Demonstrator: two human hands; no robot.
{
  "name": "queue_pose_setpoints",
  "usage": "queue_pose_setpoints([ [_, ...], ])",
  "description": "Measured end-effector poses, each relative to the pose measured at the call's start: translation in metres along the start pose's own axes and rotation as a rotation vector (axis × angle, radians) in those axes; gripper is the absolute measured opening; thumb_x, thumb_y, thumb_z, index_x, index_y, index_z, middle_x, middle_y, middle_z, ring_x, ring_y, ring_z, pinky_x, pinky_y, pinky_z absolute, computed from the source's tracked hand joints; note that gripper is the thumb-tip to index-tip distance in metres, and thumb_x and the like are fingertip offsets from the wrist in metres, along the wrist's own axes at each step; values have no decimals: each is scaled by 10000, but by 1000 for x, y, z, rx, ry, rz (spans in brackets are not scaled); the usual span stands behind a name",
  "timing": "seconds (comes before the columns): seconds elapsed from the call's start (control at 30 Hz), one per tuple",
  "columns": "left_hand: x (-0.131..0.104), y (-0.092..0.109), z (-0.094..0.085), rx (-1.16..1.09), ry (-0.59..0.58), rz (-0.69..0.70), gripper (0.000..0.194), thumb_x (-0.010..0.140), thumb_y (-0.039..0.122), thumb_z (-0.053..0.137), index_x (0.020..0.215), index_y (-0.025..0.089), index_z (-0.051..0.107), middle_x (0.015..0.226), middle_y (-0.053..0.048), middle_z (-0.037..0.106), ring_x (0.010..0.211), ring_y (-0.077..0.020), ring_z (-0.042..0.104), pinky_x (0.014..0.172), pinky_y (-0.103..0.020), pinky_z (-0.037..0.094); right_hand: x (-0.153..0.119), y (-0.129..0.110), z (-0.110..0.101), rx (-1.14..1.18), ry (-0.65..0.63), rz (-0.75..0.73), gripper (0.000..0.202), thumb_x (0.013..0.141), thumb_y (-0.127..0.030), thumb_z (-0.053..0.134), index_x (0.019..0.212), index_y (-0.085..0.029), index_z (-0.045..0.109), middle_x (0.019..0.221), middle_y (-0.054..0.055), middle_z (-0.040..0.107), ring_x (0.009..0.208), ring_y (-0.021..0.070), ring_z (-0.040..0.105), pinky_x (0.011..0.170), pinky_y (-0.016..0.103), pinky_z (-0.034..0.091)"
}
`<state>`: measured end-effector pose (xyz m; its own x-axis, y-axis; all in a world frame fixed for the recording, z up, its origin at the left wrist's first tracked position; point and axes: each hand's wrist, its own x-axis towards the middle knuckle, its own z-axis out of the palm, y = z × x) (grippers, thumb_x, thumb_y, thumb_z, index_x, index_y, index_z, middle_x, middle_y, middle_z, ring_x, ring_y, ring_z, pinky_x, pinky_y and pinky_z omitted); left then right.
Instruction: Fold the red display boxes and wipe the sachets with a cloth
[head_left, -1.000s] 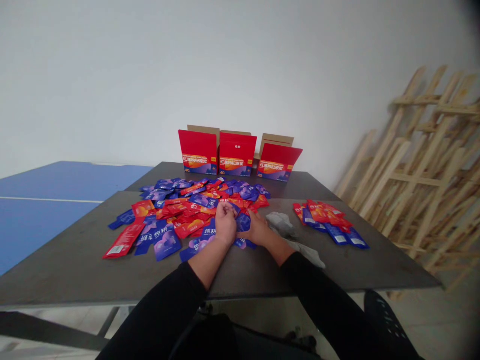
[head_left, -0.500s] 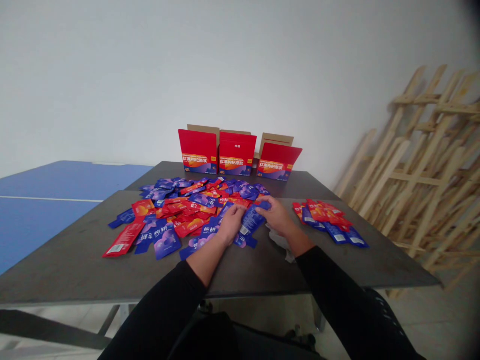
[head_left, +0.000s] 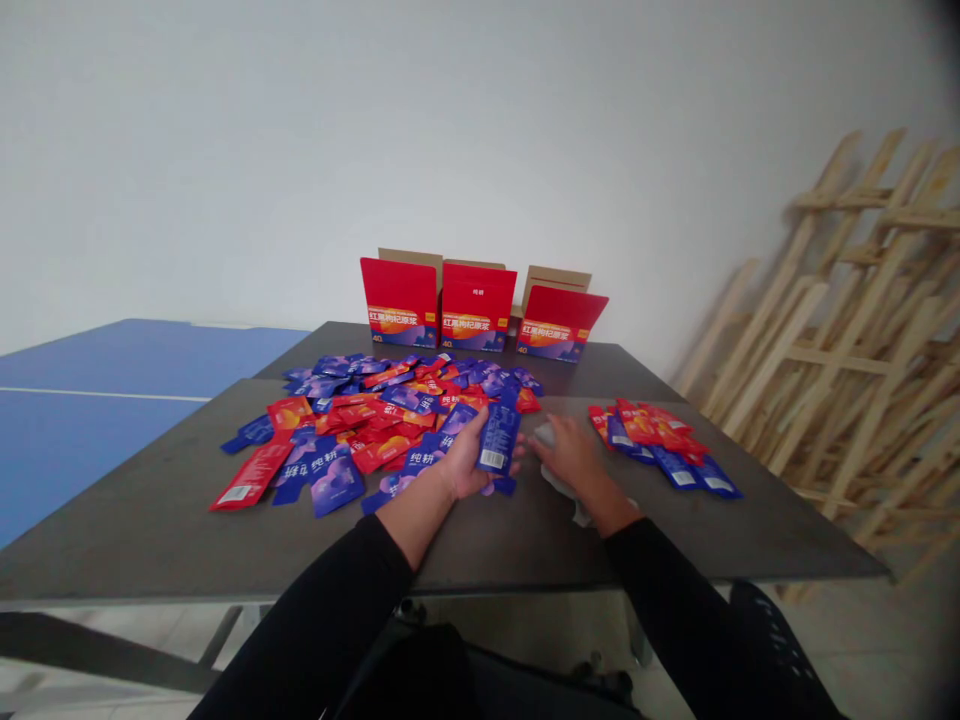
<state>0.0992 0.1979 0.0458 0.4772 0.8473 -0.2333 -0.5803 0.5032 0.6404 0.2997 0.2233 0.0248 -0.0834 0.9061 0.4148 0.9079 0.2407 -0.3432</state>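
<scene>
"What could have gone wrong there?"

"The blue pouch [head_left: 497,440] could have slid off the left hand [head_left: 466,464], I'd say. It lay along the upturned palm, back print showing, so a slack thumb or a tilt of the wrist might have dropped it."

"Was that hand closed?"

"Partly: the thumb and palm held the pouch by its side, with fingers spread beneath it, just in front of the mixed pile [head_left: 375,430] on the desk [head_left: 480,560]."

"And the right hand [head_left: 574,458]?"

"Palm down over the grey cloth [head_left: 545,434], forearm angled in from the right, fingers pointing towards the left hand. It was blurred, so I couldn't tell whether they pinched the cloth or only touched it."

"Any risk there?"

"A loose fold might have caught the pouch's edge, since both hands were so near."
</scene>
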Motion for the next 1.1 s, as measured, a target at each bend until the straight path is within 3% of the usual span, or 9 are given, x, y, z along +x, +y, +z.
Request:
queue_pose_setpoints([
  [0.07, 0, 1, 1, -24, 26, 13, 569, 890, 608, 460, 1085, 105, 643, 959, -141, 704, 739, -210, 683, 634, -337, 551, -6, 7, 8, -76, -78, 15, 576, 828, -397, 629, 1331, -143, 510, 1258, 173, 596, 1179, 295, 543, 986, 408, 414],
  [0.13, -1, 1, 1, -42, 46, 26, 562, 893, 598, 467, 1081, 100, 645, 959, -136, 705, 743, -201, 681, 639, -325, 548, -8, 10, 11, -68, -77, 15, 466, 869, -295, 560, 1307, -141, 518, 1209, 159, 626, 1137, 273, 573, 967, 383, 426],
  [0.27, -1, 1, 2, -52, 65, 47, 582, 901, 608, 445, 1083, 92, 646, 958, -141, 706, 746, -200, 680, 639, -316, 543, -6, 3, 4, 87, 137, -46, 331, 920, -273, 439, 1204, -141, 549, 1134, 149, 640, 1051, 265, 604, 916, 405, 471],
  [0.43, 1, 0, 2, -80, 59, 104, 510, 901, 576, 476, 1032, 117, 657, 892, -111, 716, 787, -210, 689, 701, -307, 542, -15, -23, -2, 310, 298, -577, 276, 908, -246, 461, 1164, -194, 553, 1070, 110, 641, 1019, 233, 593, 908, 411, 497],
  [0.6, 1, 1, -1, -121, -26, 47, 559, 901, 612, 435, 892, 102, 662, 779, -116, 696, 759, -225, 686, 675, -299, 535, -28, -49, 5, 262, 177, -868, 329, 887, -180, 504, 1202, -244, 571, 1097, 82, 629, 1007, 215, 574, 902, 400, 499],
  [0.7, -1, -1, -3, -112, -109, -50, 538, 898, 611, 449, 874, 114, 655, 699, -83, 662, 652, -193, 661, 577, -264, 503, -31, -55, 9, 188, 124, -894, 326, 864, -209, 557, 1184, -251, 607, 1102, 84, 607, 1001, 227, 557, 885, 406, 495],
  [0.8, -4, -5, -1, -97, -142, -94, 509, 896, 594, 476, 900, 119, 659, 716, -72, 664, 654, -177, 659, 603, -251, 497, -30, -53, 10, 153, 166, -856, 298, 849, -223, 578, 1140, -253, 633, 1085, 82, 583, 980, 236, 534, 876, 415, 487],
  [0.97, -7, -14, 5, -20, -105, -80, 455, 904, 545, 508, 1026, 137, 668, 865, -88, 705, 802, -193, 681, 743, -283, 504, -25, -41, 13, 184, 317, -639, 281, 866, -198, 531, 1132, -208, 621, 1055, 104, 555, 995, 247, 516, 890, 435, 483],
  [1.1, -9, -16, 6, 113, -42, -92, 401, 889, 517, 555, 1036, 160, 662, 850, -69, 693, 696, -167, 657, 623, -265, 495, -19, -34, 15, 233, 401, -499, 261, 883, -200, 509, 1126, -200, 603, 1034, 97, 560, 1020, 247, 531, 904, 442, 487],
])
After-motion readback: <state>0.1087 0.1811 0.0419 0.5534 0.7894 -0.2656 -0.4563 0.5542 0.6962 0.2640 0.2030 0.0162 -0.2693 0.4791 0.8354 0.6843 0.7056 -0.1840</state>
